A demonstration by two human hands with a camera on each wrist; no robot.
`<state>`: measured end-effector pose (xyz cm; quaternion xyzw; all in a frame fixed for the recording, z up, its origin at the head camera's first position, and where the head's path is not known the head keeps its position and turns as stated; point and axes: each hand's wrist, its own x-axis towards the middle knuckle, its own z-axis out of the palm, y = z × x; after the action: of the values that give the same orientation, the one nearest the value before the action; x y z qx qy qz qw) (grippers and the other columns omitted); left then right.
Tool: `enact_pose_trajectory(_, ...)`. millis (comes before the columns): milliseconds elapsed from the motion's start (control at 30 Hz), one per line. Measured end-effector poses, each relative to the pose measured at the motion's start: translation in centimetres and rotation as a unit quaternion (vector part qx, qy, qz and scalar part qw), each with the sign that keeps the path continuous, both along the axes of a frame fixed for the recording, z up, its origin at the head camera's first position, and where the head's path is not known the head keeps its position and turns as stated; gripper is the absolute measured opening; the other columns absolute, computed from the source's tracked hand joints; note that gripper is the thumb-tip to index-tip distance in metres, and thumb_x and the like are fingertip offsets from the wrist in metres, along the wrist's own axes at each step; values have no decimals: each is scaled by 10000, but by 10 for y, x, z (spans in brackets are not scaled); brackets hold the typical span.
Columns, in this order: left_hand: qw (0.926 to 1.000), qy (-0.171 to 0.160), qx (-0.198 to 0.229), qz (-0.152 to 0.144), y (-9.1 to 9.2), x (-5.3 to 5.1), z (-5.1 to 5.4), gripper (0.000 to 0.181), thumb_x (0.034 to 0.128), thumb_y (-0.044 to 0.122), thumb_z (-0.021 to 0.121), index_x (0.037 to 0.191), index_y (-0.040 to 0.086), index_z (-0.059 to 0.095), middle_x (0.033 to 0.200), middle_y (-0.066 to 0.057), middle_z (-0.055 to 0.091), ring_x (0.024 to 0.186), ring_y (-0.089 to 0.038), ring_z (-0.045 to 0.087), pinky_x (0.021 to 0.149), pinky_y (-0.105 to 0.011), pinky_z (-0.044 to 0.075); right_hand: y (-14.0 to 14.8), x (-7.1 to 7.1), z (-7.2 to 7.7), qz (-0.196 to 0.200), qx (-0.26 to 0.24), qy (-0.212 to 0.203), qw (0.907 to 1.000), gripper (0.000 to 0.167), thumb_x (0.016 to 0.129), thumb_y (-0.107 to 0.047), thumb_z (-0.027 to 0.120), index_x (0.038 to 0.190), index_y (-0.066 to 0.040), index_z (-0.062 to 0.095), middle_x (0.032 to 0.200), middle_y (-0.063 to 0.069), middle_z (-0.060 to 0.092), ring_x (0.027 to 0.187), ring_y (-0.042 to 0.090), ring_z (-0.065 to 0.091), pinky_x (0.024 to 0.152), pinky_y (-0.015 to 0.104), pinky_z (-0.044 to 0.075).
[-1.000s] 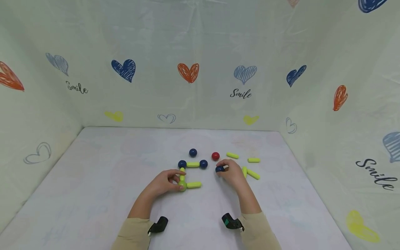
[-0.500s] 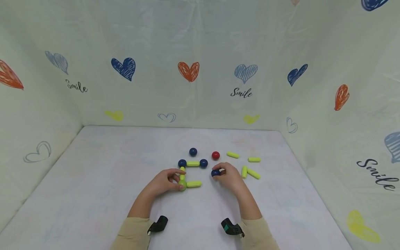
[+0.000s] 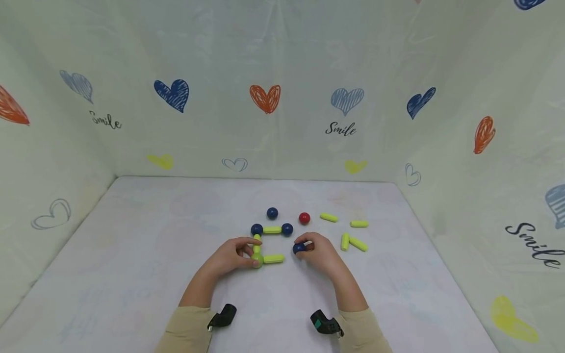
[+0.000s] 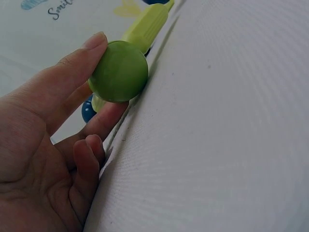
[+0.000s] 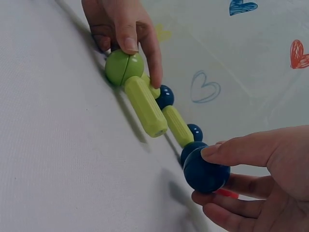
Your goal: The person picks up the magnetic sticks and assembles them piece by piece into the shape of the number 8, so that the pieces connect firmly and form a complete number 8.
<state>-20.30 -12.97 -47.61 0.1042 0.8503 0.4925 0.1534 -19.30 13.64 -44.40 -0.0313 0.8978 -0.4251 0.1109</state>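
Observation:
My left hand (image 3: 230,255) pinches the green ball (image 4: 119,71) at the near left corner of a joined piece. From that ball one yellow-green rod (image 3: 273,258) points right with a free end, and another runs back to a blue ball (image 3: 257,229). A further rod (image 3: 271,230) links that one to a second blue ball (image 3: 287,229). My right hand (image 3: 321,252) holds a separate blue ball (image 5: 206,170) between thumb and fingers, to the right of the free rod end and apart from it.
Behind the joined piece lie a loose blue ball (image 3: 272,213) and a red ball (image 3: 304,218). Several loose yellow-green rods (image 3: 359,224) lie at the right. A curtain printed with hearts (image 3: 265,99) stands around the table (image 3: 145,255).
My right hand has moved left and a little nearer with its blue ball, toward the free rod end. The left hand stays on the green ball.

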Motion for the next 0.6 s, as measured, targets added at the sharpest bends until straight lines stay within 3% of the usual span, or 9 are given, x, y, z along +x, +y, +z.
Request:
enact_pose_trajectory(400,9997,-181,15,178,2,2,2,486,736,135,863,1189,139,687,851,2,611,703,-180,445,629,-307,364,-2,0,-5,329,-4,-79,9994,261,844,-82,750,1089,-147,691,1075,40,621,929,213,562,778,381,506)
enact_pose_trajectory(600,9998,-128,0,129,2,2,2,486,740,140,860,1193,132,684,855,3,613,703,-180,445,631,-310,365,-2,1,-5,421,-3,-58,9991,264,840,-53,745,1087,-132,694,1092,41,621,964,219,577,807,394,511)
